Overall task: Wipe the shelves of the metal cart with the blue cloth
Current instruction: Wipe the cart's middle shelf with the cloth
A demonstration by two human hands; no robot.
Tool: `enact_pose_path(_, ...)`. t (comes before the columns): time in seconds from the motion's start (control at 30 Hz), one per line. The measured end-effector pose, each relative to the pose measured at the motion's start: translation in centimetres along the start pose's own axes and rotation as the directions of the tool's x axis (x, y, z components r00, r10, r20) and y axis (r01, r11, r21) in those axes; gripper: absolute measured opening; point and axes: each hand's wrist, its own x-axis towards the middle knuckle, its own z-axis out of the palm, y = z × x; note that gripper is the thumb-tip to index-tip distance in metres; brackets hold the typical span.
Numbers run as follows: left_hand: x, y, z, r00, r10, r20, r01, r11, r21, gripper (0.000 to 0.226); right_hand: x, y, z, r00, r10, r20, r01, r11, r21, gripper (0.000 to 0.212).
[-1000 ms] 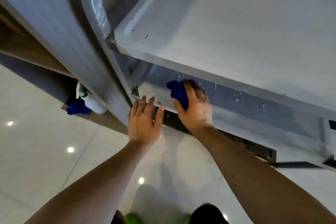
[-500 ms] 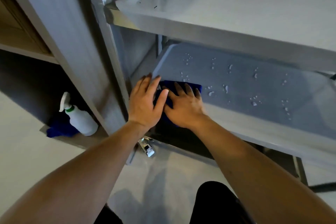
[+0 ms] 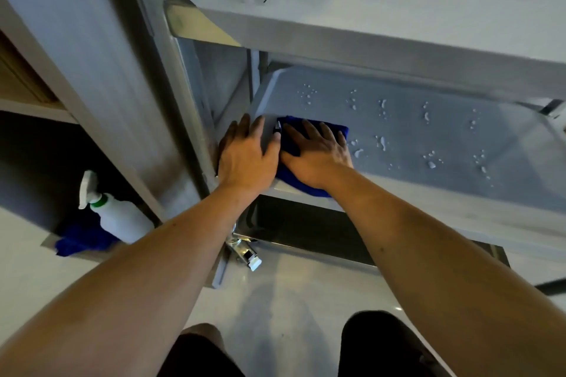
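Pressing our right hand flat, fingers spread, on the blue cloth; our left hand lies spread beside it on the wet shelf.

Wide open run along lower shelf rightward, only water droplets on it. Headroom capped by upper shelf just above. Left blocked: cart post tight beside left hand, which sits flat touching blue cloth under right hand. Spray bottle on floor left, well apart.
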Motion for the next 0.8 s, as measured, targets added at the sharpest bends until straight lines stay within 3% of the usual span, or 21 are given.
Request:
enact_pose_path(0.13,1.7,0.2,0.3,1.0,-0.001,0.008,0.001,1.0,-0.023,0.058,1.5,0.8,-0.1,0.999,0.036,-0.016,-0.037,0.999,-0.007,0.079)
enact_pose_path(0.33,5.7,-1.0,1.2,0.994,-0.017,0.105,0.005,0.993,0.115,0.062,6.1,2.5,-0.1,0.997,0.059,-0.056,-0.061,0.997,-0.038,0.078)
enact_pose_path(0.8,6.3,-1.6,2.9,0.975,0.019,0.221,-0.075,0.966,0.248,0.065,17.5,4.7,-1.2,0.992,0.117,-0.054,-0.12,0.99,-0.075,0.078)
